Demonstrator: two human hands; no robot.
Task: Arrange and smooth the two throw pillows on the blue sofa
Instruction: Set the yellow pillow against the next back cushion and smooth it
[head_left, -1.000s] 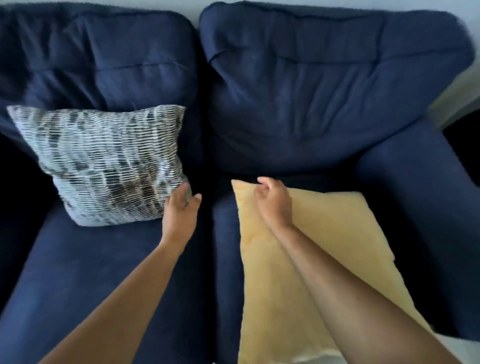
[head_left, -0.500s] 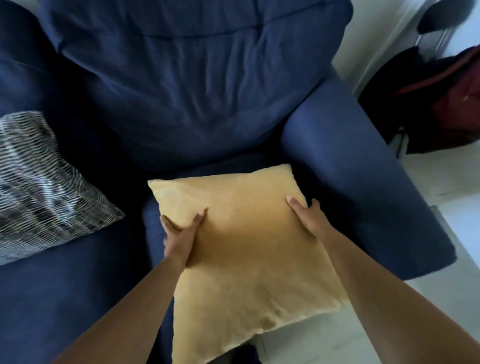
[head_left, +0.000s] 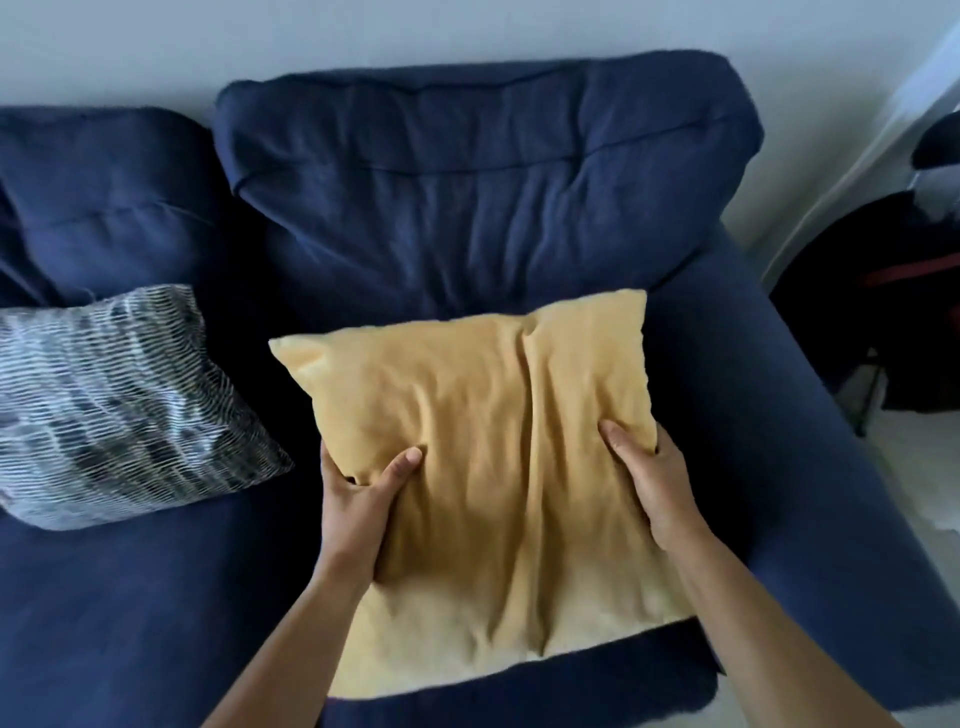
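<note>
You've got both hands clamped on the yellow pillow, left hand and right hand pinching its side edges on the sofa's right seat. Its right edge is just beside the armrest. The striped pillow leans on the left seat, bare cushion in front.

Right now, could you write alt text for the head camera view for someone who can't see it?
Two bare hands, left hand and right hand, grip the side edges of a creased yellow throw pillow on the right seat of a blue sofa. A grey-and-white patterned pillow rests on the left seat.

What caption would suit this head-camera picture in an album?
Both hands, left and right, grip the yellow pillow on the blue sofa, patterned pillow alongside.
</note>
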